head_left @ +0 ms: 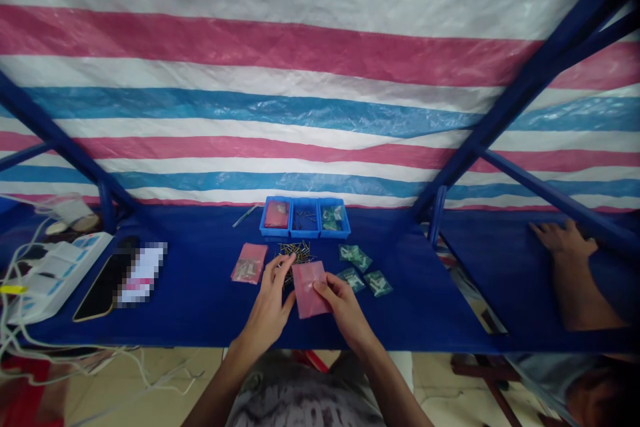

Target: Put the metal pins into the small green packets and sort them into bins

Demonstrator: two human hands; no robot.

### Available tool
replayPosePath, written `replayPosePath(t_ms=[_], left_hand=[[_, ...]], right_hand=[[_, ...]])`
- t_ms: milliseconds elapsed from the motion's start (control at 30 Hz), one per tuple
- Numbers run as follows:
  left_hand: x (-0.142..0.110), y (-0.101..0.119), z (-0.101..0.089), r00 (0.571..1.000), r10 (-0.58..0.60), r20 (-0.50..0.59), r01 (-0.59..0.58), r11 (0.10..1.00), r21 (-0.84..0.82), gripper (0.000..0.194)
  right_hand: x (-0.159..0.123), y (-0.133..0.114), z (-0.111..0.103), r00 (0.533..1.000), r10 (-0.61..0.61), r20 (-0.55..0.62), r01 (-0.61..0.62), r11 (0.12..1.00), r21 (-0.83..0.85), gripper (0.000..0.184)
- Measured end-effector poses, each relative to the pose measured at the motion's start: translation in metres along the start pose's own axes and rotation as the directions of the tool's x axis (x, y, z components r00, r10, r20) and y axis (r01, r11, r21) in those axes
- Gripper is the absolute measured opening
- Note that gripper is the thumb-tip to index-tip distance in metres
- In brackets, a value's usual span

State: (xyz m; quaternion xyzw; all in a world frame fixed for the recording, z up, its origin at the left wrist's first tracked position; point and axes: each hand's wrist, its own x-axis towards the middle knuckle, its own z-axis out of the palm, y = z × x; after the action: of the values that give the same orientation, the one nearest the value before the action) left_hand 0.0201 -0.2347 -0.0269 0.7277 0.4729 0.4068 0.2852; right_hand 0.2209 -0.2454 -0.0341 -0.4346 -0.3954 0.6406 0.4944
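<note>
My right hand is closed on a pink plastic bag, its thumb lying across the bag's face. Just left of that bag is my left hand, thumb and fingers apart, with the fingertips over the near side of a pile of screws. Nothing shows between those fingers. A pink bag with small metal parts inside lies to the left of the pile. Three green-tinted bags with contents lie on the right, one of them partly behind my right hand.
Behind the screws stand three joined blue bins, holding pink bags, loose screws and green bags. A pen lies left of them. At far left are a phone, a white power strip and cables. Another person's hand rests at right.
</note>
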Motion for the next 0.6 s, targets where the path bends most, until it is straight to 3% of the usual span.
replayPosePath(t_ms=[100,167,233,300,333,400,500,600], left_hand=[[0.0,0.003,0.001,0.997,0.045,0.062,-0.045,0.999,0.001,0.03],[0.0,0.004,0.005,0.997,-0.05,0.054,0.054,0.996,-0.066,0.016],[0.002,0.005,0.009,0.977,-0.205,0.051,0.211,0.955,-0.208,0.025],[0.004,0.006,0.013,0.943,-0.319,0.092,0.329,0.862,-0.387,0.037],[0.005,0.007,0.015,0.928,-0.354,0.119,0.367,0.808,-0.461,0.048],[0.007,0.01,0.017,0.901,-0.408,0.147,0.416,0.721,-0.553,0.071],[0.009,0.013,0.016,0.884,-0.445,0.144,0.439,0.681,-0.587,0.084],[0.01,0.009,0.012,0.884,-0.42,0.205,0.464,0.735,-0.495,0.065]], right_hand=[[0.001,0.0,-0.001,0.995,0.1,0.025,-0.101,0.994,0.041,0.042],[0.002,0.0,-0.005,0.994,0.105,-0.006,-0.105,0.994,-0.023,0.052],[0.003,0.002,-0.009,0.996,-0.01,-0.093,-0.006,0.986,-0.17,0.056],[0.004,0.003,-0.014,0.956,-0.254,-0.148,0.184,0.909,-0.375,0.041],[0.003,0.003,-0.017,0.919,-0.373,-0.127,0.273,0.836,-0.475,0.034],[0.001,0.001,-0.021,0.862,-0.507,-0.013,0.395,0.687,-0.61,0.038],[-0.002,-0.005,-0.023,0.849,-0.51,0.137,0.458,0.58,-0.674,0.035],[-0.001,-0.011,-0.02,0.873,-0.471,0.123,0.437,0.647,-0.624,0.012]])
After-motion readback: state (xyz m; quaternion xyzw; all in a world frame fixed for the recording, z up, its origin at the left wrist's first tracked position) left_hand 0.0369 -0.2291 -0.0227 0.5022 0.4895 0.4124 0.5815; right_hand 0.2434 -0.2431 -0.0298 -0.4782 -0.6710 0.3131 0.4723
